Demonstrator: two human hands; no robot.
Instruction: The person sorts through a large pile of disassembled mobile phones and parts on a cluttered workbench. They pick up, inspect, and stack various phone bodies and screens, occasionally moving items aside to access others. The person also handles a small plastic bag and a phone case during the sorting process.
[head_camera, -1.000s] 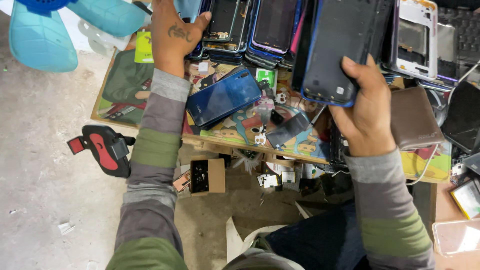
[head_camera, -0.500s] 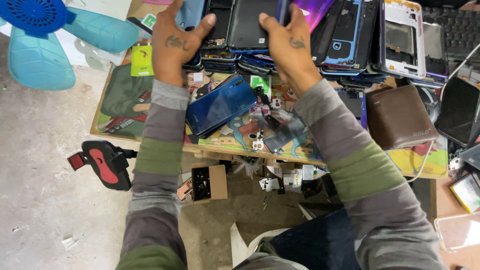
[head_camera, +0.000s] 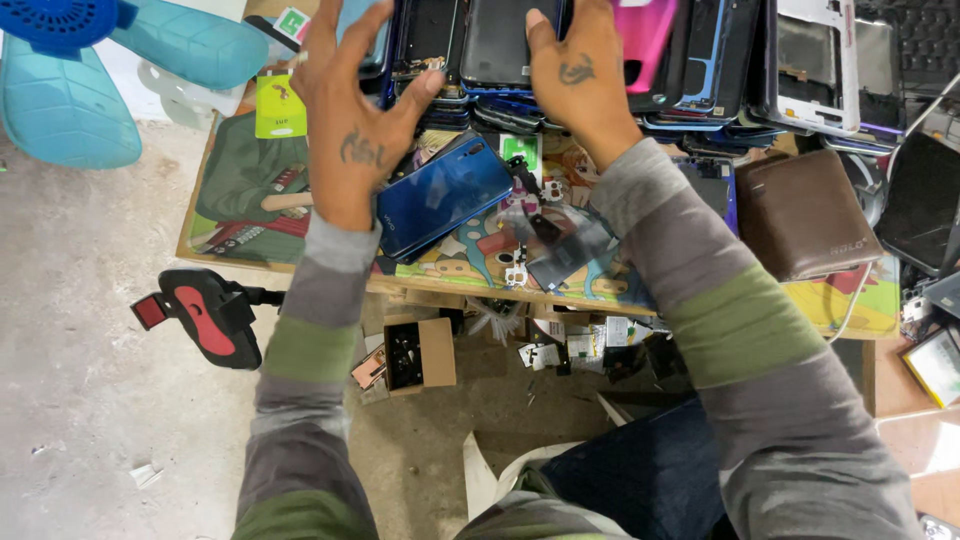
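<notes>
My left hand (head_camera: 355, 120) hovers with fingers spread over the left end of a row of stacked phone back covers (head_camera: 440, 50), its thumb near their edge. My right hand (head_camera: 580, 70) lies on the same row, thumb resting on a dark back cover (head_camera: 497, 40); its fingertips run past the top edge of the view. A glossy blue phone back (head_camera: 445, 195) lies just below both hands on a colourful cartoon mat (head_camera: 250, 190). Small loose phone parts (head_camera: 530, 235) sit beside it.
A brown wallet (head_camera: 800, 215) lies right of my forearm, a pink cover (head_camera: 645, 30) and a white phone frame (head_camera: 815, 60) behind it. A black-and-red phone holder (head_camera: 205, 315), a small cardboard box (head_camera: 420, 352) and teal fan blades (head_camera: 70, 100) are on the floor.
My right hand, which held a dark blue back cover out to the right, has swung left onto the row of covers. My left hand stays over the row and has spread its fingers.
</notes>
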